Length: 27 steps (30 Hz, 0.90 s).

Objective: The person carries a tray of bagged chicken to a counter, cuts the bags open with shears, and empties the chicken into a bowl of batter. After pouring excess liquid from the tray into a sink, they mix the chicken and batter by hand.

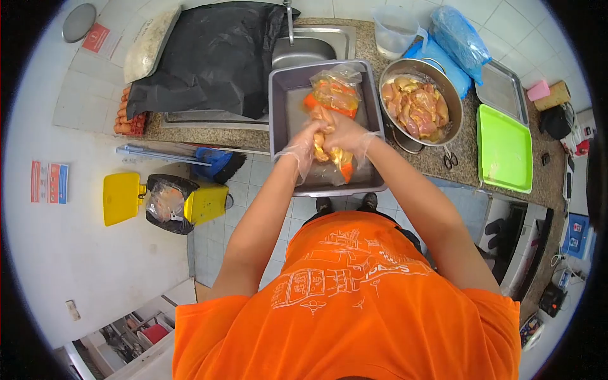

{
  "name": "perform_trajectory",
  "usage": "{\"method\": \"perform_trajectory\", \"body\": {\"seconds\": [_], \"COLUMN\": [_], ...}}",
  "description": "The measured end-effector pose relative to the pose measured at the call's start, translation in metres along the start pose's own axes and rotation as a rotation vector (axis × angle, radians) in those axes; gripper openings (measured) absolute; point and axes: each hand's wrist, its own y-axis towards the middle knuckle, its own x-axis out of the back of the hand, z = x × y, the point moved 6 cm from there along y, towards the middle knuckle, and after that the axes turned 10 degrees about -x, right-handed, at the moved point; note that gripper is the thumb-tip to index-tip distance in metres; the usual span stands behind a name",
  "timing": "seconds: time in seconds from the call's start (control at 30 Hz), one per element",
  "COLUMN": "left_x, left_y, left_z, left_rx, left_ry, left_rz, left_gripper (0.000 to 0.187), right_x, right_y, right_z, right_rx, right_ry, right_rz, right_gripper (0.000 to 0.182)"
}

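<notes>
Both my hands wear thin clear plastic gloves and are together inside a grey tub (276, 114). My left hand (304, 140) and my right hand (347, 135) are closed around a clear plastic bag of raw chicken (335, 156) with orange print. Yellowish pieces show below my fingers; the part inside my grip is hidden. Just beyond my hands, another bag of chicken (337, 92), also orange and clear, lies in the tub. To the right stands a large metal pot (458, 104) holding raw chicken pieces (415, 107).
A sink (304, 54) lies behind the tub, with a black plastic sheet (209, 57) to its left. Scissors (449, 158), a green tray (505, 149) and blue bags (459, 38) are at right. A yellow bin (206, 204) stands open on the lower left.
</notes>
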Motion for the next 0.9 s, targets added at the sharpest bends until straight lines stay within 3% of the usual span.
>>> {"method": "perform_trajectory", "body": {"seconds": [0.13, 0.23, 0.33, 0.43, 0.6, 0.7, 0.8, 0.9], "left_x": [-0.019, -0.035, -0.033, -0.019, -0.037, -0.112, -0.184, -0.222], "left_y": [-0.018, -0.040, -0.040, -0.022, -0.024, -0.048, -0.039, -0.011], "left_z": [-0.056, -0.094, -0.102, -0.078, -0.077, -0.115, -0.132, -0.114], "left_rx": [-0.337, -0.453, -0.526, -0.490, -0.469, -0.540, -0.586, -0.304], "left_ry": [-0.104, -0.071, -0.028, 0.007, 0.084, 0.154, 0.321, 0.222], "left_rz": [0.090, 0.128, 0.122, 0.099, 0.054, 0.215, 0.324, 0.646], "left_gripper": [0.045, 0.053, 0.051, 0.052, 0.052, 0.052, 0.061, 0.062], "right_x": [0.000, 0.007, 0.001, -0.002, 0.011, 0.059, 0.133, 0.196], "right_y": [-0.033, -0.031, -0.056, -0.031, -0.047, -0.087, -0.132, -0.152], "right_z": [0.090, 0.101, 0.128, 0.070, 0.068, 0.116, 0.144, 0.128], "right_rx": [0.299, 0.242, 0.223, 0.389, 0.446, 0.543, 0.373, 0.130], "right_ry": [-0.246, -0.202, -0.242, -0.178, -0.081, -0.062, -0.286, -0.570], "right_rz": [-0.128, -0.104, -0.173, -0.262, -0.343, -0.309, -0.510, -0.616], "right_gripper": [0.070, 0.093, 0.096, 0.099, 0.101, 0.095, 0.081, 0.064]}}
